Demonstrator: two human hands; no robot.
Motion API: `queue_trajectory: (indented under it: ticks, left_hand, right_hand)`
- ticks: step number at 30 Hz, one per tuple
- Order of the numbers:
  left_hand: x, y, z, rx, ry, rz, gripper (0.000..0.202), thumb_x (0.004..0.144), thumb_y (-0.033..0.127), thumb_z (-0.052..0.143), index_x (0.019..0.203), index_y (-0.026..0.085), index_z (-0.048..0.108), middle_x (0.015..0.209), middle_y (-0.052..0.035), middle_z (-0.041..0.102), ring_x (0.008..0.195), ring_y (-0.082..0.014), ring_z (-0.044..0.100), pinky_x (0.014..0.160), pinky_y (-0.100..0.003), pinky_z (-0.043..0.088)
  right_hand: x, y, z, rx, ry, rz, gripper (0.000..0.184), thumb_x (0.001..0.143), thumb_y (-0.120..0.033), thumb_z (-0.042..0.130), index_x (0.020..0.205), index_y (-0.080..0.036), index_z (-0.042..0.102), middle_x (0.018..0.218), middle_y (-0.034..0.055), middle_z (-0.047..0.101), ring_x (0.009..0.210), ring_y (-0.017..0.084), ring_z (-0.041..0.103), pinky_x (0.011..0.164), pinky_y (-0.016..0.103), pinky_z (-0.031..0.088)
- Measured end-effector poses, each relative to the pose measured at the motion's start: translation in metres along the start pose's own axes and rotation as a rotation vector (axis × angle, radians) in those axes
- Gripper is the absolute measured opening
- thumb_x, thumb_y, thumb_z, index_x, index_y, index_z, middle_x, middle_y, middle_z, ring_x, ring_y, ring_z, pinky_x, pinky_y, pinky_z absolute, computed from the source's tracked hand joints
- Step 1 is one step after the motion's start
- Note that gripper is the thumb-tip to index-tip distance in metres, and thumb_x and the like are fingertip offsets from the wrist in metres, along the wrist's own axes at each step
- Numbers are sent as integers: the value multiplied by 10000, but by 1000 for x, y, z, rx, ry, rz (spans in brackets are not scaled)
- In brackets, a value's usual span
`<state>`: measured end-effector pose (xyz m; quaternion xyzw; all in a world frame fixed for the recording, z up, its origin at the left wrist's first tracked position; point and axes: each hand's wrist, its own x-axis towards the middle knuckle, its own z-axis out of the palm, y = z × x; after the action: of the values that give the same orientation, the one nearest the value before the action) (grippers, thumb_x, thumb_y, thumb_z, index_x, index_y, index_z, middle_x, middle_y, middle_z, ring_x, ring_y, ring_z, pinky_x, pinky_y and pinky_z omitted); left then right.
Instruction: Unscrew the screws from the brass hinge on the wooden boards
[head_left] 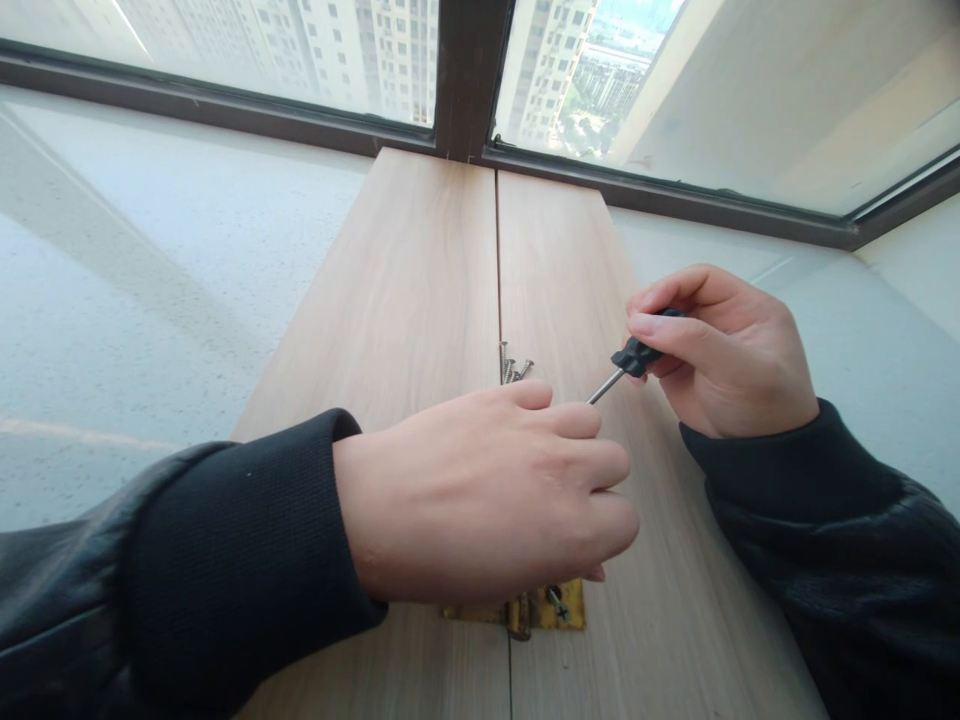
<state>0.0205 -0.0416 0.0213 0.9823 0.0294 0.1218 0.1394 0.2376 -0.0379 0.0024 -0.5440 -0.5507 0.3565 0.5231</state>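
Observation:
My right hand (727,350) grips the black handle of a small screwdriver (637,355). Its metal shaft slants down to the left and passes out of sight behind my left hand (495,490). That hand lies over a yellow, worn hinge (571,608), fingers curled; whatever they pinch is hidden. The hinge straddles the seam between two boards, and only its near end with the pin shows. A cross-head screw (559,602) sits tilted at its right leaf. Beyond my left hand, several loose screws (514,368) lie by the seam.
Two pale wooden boards (427,260) lie side by side with a narrow dark seam between them. They rest on a white speckled sill (187,270). Dark window frames (465,80) border the far side, with tall buildings beyond the glass.

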Motion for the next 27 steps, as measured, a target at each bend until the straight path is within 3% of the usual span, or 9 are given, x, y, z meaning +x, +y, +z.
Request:
queue_trajectory:
  ticks: [4, 11, 16, 22, 27]
  left_hand:
    - [1, -2, -2, -46, -22, 11, 238, 900, 297, 621, 702, 189, 546, 810, 2, 626, 698, -149, 465, 636, -335, 325]
    - [2, -3, -5, -107, -92, 41, 222, 904, 137, 561, 686, 176, 561, 763, -10, 609, 667, -144, 433, 620, -318, 332]
    - [-3, -9, -5, -141, -17, 28, 172, 901, 292, 609, 771, 181, 632, 801, -28, 626, 698, -149, 457, 633, -315, 349]
    - [-7, -11, -6, -136, -2, 10, 82, 888, 216, 605, 838, 205, 670, 795, -19, 620, 684, -144, 455, 621, -318, 344]
    - [-7, -9, -3, -127, 24, 22, 148, 904, 292, 598, 801, 209, 666, 793, -14, 614, 677, -141, 448, 604, -326, 337]
  right_hand:
    - [0, -1, 2, 7, -1, -7, 149, 702, -100, 705, 702, -236, 644, 645, -39, 601, 453, 84, 538, 352, 210, 417]
    - [-1, -5, 6, -2, 25, -10, 136, 676, -119, 713, 693, -229, 636, 657, -35, 610, 450, 96, 535, 348, 227, 406]
    - [-2, -6, 4, -1, 16, -17, 131, 679, -120, 715, 698, -221, 633, 636, -27, 601, 446, 101, 534, 351, 232, 404]
    - [-2, -6, 5, 5, 18, -32, 127, 668, -133, 726, 685, -214, 630, 639, -31, 606, 444, 97, 539, 345, 225, 414]
    - [-2, -8, 8, 23, 28, -31, 129, 662, -126, 730, 678, -212, 637, 626, -37, 605, 435, 95, 539, 341, 222, 416]
